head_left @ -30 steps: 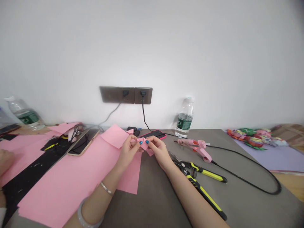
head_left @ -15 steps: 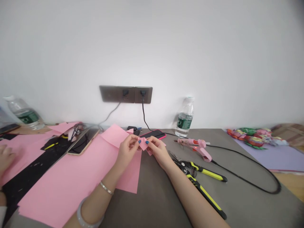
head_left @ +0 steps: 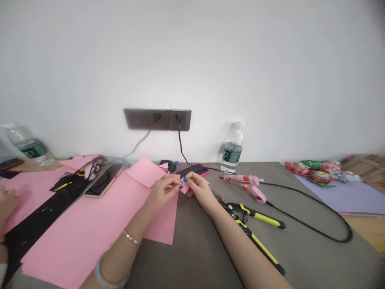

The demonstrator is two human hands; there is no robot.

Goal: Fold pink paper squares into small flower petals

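Between my hands is a small folded piece of pink paper (head_left: 185,187). My right hand (head_left: 197,188) pinches it with thumb and fingers closed. Fingers of my left hand (head_left: 165,188) are pressed together at the paper's left edge; the fingertips touch or nearly touch it, and whether they grip it is hard to see. Large pink paper sheets (head_left: 90,224) lie under and left of my left forearm. Just behind my hands rests a phone in a pink case (head_left: 198,169).
Right of my hands lie yellow-black pliers (head_left: 240,212) and a pink glue gun (head_left: 246,182) with a looping cord. A water bottle (head_left: 232,148) stands by the wall. Another phone (head_left: 105,180) lies left. A co-worker's hand (head_left: 6,202) is at the far left; colourful crafts (head_left: 319,171) sit far right.
My left hand has shifted slightly down and left, its fingers moving from the front of the folded paper to its left edge. My right hand keeps its pinch. The view shifts slightly.
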